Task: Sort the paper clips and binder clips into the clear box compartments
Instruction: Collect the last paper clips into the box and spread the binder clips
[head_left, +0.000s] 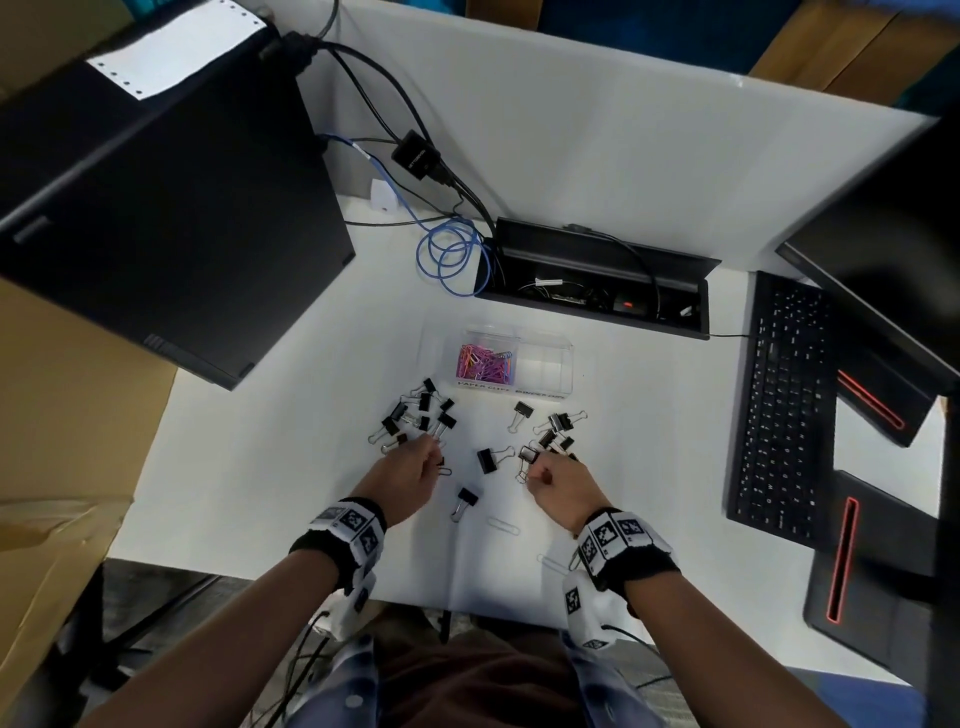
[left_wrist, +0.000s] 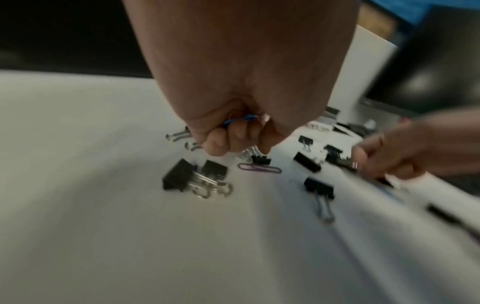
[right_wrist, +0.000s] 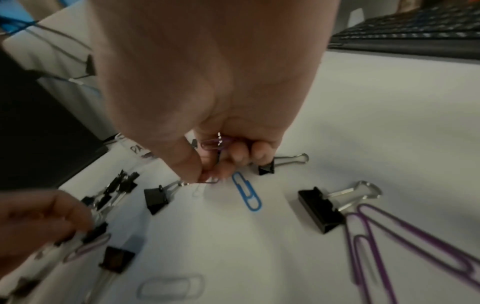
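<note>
The clear box (head_left: 545, 387) stands mid-table, with pink and purple paper clips (head_left: 483, 361) in its left compartment. Black binder clips lie in a left cluster (head_left: 421, 415) and a right cluster (head_left: 556, 431). My left hand (head_left: 431, 449) hovers at the left cluster, and its curled fingers (left_wrist: 221, 144) hold a blue paper clip (left_wrist: 241, 120). My right hand (right_wrist: 207, 174) keeps a purple paper clip (right_wrist: 213, 144) in its curled fingers, while thumb and forefinger pinch another clip on the table. A blue paper clip (right_wrist: 246, 194) and purple paper clips (right_wrist: 389, 236) lie loose.
A cable tray (head_left: 597, 280) and a coiled blue cable (head_left: 452, 254) sit behind the box. There is a keyboard (head_left: 779, 410) on the right and a black computer case (head_left: 156, 208) on the left. White paper clips (head_left: 504, 525) lie near the front edge.
</note>
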